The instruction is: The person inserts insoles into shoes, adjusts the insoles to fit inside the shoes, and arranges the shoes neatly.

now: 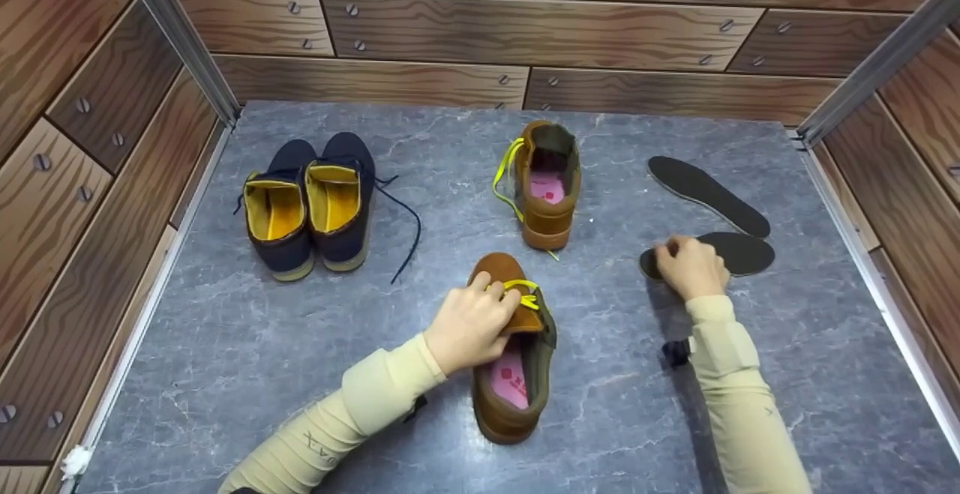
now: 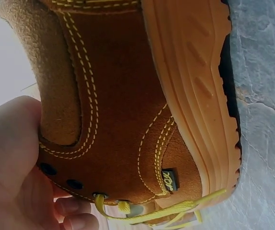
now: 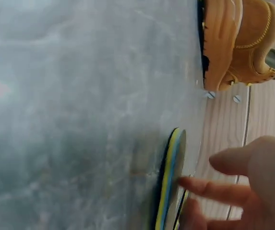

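My left hand grips a brown suede shoe with yellow laces by its tongue and lace area. Its toe points away and a pink insole shows inside. In the left wrist view, the thumb is at the opening of the shoe and the fingers reach under the eyelets. My right hand is over the near end of a dark insole at the right. The right wrist view shows a fingertip right at the insole's layered edge, the thumb held apart from it.
A second dark insole lies just behind the first. Farther back stands the other brown shoe, its yellow lace hanging out. At the left are two navy shoes with yellow linings, one lace trailing. Wood-patterned walls border the grey marbled surface.
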### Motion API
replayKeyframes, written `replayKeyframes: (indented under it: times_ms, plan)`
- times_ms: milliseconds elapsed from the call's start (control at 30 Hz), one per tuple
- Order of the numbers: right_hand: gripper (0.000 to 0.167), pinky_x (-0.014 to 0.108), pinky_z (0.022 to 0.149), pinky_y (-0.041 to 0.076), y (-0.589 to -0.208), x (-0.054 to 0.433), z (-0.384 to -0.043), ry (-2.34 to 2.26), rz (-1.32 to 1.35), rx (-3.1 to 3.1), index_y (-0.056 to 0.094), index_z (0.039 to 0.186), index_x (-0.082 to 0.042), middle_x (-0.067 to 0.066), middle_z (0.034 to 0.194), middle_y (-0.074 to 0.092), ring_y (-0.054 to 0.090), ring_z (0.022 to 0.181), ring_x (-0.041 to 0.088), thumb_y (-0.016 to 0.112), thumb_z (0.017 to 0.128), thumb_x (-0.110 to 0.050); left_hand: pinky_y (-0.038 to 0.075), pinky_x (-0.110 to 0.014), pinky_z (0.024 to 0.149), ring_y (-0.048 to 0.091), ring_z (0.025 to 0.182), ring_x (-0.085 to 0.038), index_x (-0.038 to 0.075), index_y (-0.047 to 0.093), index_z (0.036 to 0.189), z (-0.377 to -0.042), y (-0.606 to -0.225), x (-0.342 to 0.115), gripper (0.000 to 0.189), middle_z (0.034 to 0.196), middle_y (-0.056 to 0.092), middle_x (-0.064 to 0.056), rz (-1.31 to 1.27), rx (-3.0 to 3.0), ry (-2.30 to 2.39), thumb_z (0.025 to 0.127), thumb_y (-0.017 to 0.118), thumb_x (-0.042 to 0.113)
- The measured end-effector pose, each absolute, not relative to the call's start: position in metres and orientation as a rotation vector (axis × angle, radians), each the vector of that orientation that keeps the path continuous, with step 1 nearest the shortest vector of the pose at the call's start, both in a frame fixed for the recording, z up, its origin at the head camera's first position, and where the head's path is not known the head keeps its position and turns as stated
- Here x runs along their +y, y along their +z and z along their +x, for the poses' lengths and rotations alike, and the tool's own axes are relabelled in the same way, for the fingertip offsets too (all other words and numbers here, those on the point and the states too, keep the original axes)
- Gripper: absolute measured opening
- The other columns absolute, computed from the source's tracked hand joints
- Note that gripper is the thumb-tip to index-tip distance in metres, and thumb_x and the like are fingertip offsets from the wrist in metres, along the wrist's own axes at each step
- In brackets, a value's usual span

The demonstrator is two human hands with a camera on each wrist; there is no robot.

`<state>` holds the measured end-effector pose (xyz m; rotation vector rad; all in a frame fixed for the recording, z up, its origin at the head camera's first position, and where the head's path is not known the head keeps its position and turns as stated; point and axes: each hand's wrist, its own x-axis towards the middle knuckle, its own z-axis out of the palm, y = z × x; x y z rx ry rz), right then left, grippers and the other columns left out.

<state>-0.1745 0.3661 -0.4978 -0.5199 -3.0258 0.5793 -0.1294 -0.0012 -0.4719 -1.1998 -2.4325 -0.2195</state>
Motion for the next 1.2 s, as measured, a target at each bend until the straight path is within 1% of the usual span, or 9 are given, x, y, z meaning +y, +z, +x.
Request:
replayKeyframes:
  times_ms: [67, 167, 300, 567, 700, 833, 967, 1067, 1200]
  plan:
    - [0.039, 0.067, 0.075, 0.044, -0.499, 0.368, -0.177, 0.567, -0.616, -2.997, 0.063, 0.108, -0.003, 0.034, 0.114, 0.058, 0.056, 0.100, 0.059, 0.050, 0.096, -0.037, 0.048, -0.035, 0.042, 0.055, 0.072, -0.024, 0.011, 0.062, 0.090, -0.130, -0.472, -0.001, 0.030, 0.075, 0.060, -0.005, -1.201, -2.429, -0.216, 0.068, 0.078, 0.022]
    - [0.051, 0.070, 0.083, 0.041, -0.504, 0.371, -0.182, 0.546, -0.730, -3.008, 0.052, 0.124, 0.002, 0.039, 0.119, 0.049, 0.051, 0.106, 0.062, 0.047, 0.097, -0.042, 0.047, -0.036, 0.042, 0.055, 0.071, -0.024, 0.011, 0.062, 0.090, -0.130, -0.471, -0.001, 0.030, 0.075, 0.061, -0.005, -1.205, -2.429, -0.218, 0.069, 0.078, 0.024]
    - [0.065, 0.071, 0.087, 0.039, -0.508, 0.374, -0.183, 0.507, -0.761, -3.079, 0.042, 0.141, -0.001, 0.043, 0.125, 0.045, 0.048, 0.111, 0.065, 0.044, 0.098, -0.050, 0.047, -0.035, 0.042, 0.055, 0.071, -0.024, 0.011, 0.063, 0.093, -0.130, -0.469, -0.001, 0.030, 0.076, 0.062, -0.005, -1.213, -2.435, -0.210, 0.070, 0.077, 0.024]
    - [0.056, 0.069, 0.077, 0.045, -0.499, 0.371, -0.160, 0.488, -0.535, -3.216, 0.054, 0.128, -0.007, 0.039, 0.124, 0.052, 0.052, 0.107, 0.064, 0.054, 0.094, -0.051, 0.047, -0.035, 0.043, 0.055, 0.071, -0.024, 0.011, 0.063, 0.093, -0.130, -0.470, -0.002, 0.029, 0.075, 0.061, -0.005, -1.223, -2.450, -0.211, 0.070, 0.076, 0.023]
    - [0.053, 0.067, 0.071, 0.047, -0.493, 0.370, -0.148, 0.464, -0.469, -3.247, 0.055, 0.133, -0.010, 0.040, 0.123, 0.054, 0.054, 0.103, 0.064, 0.060, 0.092, -0.044, 0.047, -0.035, 0.043, 0.055, 0.071, -0.024, 0.011, 0.063, 0.093, -0.130, -0.470, -0.002, 0.028, 0.075, 0.062, -0.005, -1.222, -2.451, -0.213, 0.070, 0.075, 0.023]
    - [0.067, 0.070, 0.075, 0.045, -0.490, 0.375, -0.148, 0.446, -0.551, -3.249, 0.042, 0.140, -0.004, 0.046, 0.122, 0.047, 0.051, 0.102, 0.067, 0.064, 0.090, -0.043, 0.048, -0.035, 0.043, 0.056, 0.072, -0.024, 0.011, 0.063, 0.094, -0.130, -0.470, -0.003, 0.029, 0.077, 0.062, -0.005, -1.223, -2.461, -0.202, 0.072, 0.076, 0.025]
    - [0.082, 0.071, 0.084, 0.042, -0.493, 0.383, -0.156, 0.480, -0.743, -3.211, 0.024, 0.143, 0.006, 0.051, 0.125, 0.030, 0.044, 0.108, 0.070, 0.059, 0.091, -0.047, 0.048, -0.035, 0.043, 0.056, 0.073, -0.024, 0.011, 0.064, 0.096, -0.130, -0.468, -0.003, 0.031, 0.077, 0.062, -0.005, -1.223, -2.466, -0.190, 0.072, 0.077, 0.027]
    - [0.082, 0.070, 0.086, 0.042, -0.496, 0.387, -0.163, 0.507, -0.816, -3.176, 0.020, 0.142, 0.012, 0.053, 0.127, 0.022, 0.041, 0.111, 0.070, 0.055, 0.093, -0.043, 0.047, -0.035, 0.043, 0.055, 0.073, -0.024, 0.011, 0.064, 0.096, -0.130, -0.469, -0.003, 0.032, 0.077, 0.062, -0.005, -1.228, -2.467, -0.190, 0.072, 0.077, 0.028]
    - [0.074, 0.073, 0.086, 0.040, -0.496, 0.388, -0.165, 0.605, -0.724, -3.164, 0.026, 0.135, 0.012, 0.053, 0.125, 0.020, 0.038, 0.111, 0.073, 0.060, 0.089, -0.034, 0.048, -0.035, 0.044, 0.056, 0.073, -0.024, 0.011, 0.064, 0.097, -0.131, -0.469, -0.002, 0.032, 0.079, 0.063, -0.005, -1.233, -2.479, -0.186, 0.073, 0.077, 0.029]
